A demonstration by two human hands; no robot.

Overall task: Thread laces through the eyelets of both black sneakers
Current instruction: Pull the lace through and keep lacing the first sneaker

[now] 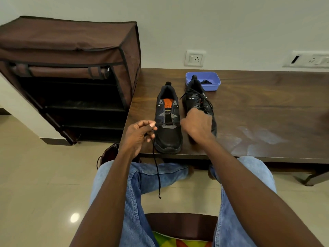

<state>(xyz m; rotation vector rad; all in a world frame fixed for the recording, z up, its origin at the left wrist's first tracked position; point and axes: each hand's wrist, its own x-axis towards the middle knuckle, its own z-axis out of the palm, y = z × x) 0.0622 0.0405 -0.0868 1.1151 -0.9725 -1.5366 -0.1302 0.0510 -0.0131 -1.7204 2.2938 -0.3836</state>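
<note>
Two black sneakers stand on the dark wooden table [258, 122]. The left sneaker [168, 120] has an orange insole, and a single black lace [157, 168] crosses its lowest eyelets. My left hand [140, 135] pinches that lace just left of the shoe, and the loose end hangs over the table edge toward my knees. My right hand [196, 124] grips the lace's other end at the shoe's right side. The right sneaker [201, 102] is laced and lies partly behind my right hand.
A blue plastic tub [211, 84] with a dark lace inside sits behind the right sneaker. A brown fabric shoe rack [71, 73] stands left of the table. Wall sockets [195, 58] are behind. My knees in jeans are under the table's front edge.
</note>
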